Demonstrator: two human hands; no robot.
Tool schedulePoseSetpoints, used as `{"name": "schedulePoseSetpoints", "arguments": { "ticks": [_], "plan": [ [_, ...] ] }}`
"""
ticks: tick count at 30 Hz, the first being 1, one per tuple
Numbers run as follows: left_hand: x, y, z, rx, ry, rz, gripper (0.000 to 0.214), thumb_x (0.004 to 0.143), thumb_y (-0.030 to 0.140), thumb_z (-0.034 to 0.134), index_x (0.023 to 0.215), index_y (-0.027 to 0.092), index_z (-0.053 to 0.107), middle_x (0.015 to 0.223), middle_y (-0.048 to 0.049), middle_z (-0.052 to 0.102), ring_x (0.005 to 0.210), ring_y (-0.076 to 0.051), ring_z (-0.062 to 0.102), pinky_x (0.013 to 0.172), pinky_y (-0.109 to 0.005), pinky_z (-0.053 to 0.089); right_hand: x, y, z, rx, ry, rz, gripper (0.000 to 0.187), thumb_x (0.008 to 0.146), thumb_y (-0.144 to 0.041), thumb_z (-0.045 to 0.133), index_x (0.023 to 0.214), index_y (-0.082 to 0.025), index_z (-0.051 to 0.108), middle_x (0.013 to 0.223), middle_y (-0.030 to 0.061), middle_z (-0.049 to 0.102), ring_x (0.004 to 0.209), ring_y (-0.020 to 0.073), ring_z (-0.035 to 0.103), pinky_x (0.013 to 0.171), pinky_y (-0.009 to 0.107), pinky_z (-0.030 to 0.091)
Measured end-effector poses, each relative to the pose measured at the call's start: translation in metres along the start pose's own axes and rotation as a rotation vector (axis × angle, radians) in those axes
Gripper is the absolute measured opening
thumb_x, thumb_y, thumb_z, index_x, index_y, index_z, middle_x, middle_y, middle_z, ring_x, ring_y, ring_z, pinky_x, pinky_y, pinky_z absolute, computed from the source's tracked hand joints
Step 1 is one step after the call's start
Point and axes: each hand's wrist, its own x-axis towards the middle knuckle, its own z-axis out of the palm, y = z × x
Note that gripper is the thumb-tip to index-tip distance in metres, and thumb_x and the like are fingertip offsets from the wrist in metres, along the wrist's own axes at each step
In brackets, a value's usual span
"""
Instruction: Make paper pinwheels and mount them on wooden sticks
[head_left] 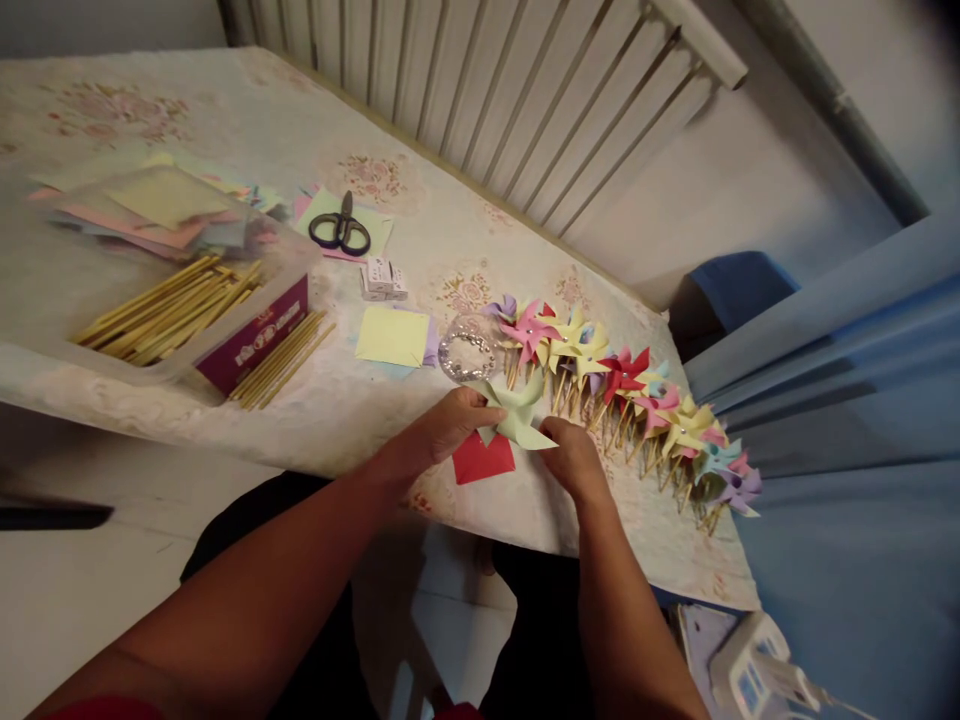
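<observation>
A pale green paper pinwheel (521, 412) is held just above a floral tablecloth (352, 408), partly over a red paper square (484, 464), with your left hand (456, 425) pinching its left side between thumb and fingers. Your right hand (576, 458) curls inward at the opposite blade; whether it grips anything cannot be told. Beyond sits a clear round dish (442, 358). A row of pinwheels on sticks (624, 374) stretches to your right; yellow paper (391, 337), scissors (342, 232) and a clear plastic box (255, 340) lie to your left.
</observation>
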Motion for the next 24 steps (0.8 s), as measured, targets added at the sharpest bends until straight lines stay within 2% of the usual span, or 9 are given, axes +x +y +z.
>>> {"name": "schedulePoseSetpoints", "arguments": {
  "ticks": [4, 8, 17, 24],
  "plan": [
    [0.012, -0.007, 0.007, 0.014, 0.012, -0.001, 0.024, 0.057, 0.028, 0.081, 0.073, 0.012, 0.072, 0.066, -0.0015, 0.07, 0.06, -0.012, 0.06, 0.065, -0.024, 0.046, -0.005, 0.006, 0.017, -0.121, -0.069, 0.03, 0.016, 0.085, -0.015, 0.054, 0.082, -0.019, 0.07, 0.087, 0.0072, 0.074, 0.075, 0.0171, 0.063, 0.063, 0.027, 0.033],
    [0.024, -0.016, 0.013, 0.023, 0.001, -0.013, 0.02, 0.059, 0.028, 0.079, 0.069, 0.013, 0.07, 0.063, -0.0005, 0.069, 0.058, -0.011, 0.057, 0.061, -0.023, 0.044, -0.004, 0.016, 0.03, -0.111, -0.013, -0.006, 0.02, 0.09, -0.019, 0.051, 0.091, -0.019, 0.071, 0.094, 0.0077, 0.076, 0.08, 0.0175, 0.066, 0.067, 0.026, 0.039],
    [0.046, -0.043, 0.019, 0.065, -0.023, -0.003, 0.023, 0.062, 0.027, 0.078, 0.079, 0.012, 0.073, 0.072, -0.0022, 0.069, 0.068, -0.013, 0.058, 0.073, -0.028, 0.044, -0.003, 0.032, 0.057, -0.141, 0.156, -0.141, 0.018, 0.091, -0.018, 0.054, 0.092, -0.017, 0.072, 0.087, 0.0072, 0.073, 0.077, 0.0181, 0.063, 0.065, 0.027, 0.039],
    [0.052, -0.044, 0.025, 0.053, -0.02, -0.001, 0.026, 0.06, 0.031, 0.082, 0.078, 0.014, 0.074, 0.075, -0.0027, 0.072, 0.075, -0.016, 0.063, 0.08, -0.029, 0.045, 0.006, 0.033, 0.056, -0.156, 0.162, -0.208, 0.02, 0.092, -0.017, 0.052, 0.091, -0.017, 0.072, 0.082, 0.0072, 0.072, 0.073, 0.0171, 0.061, 0.061, 0.027, 0.037]
  ]
}}
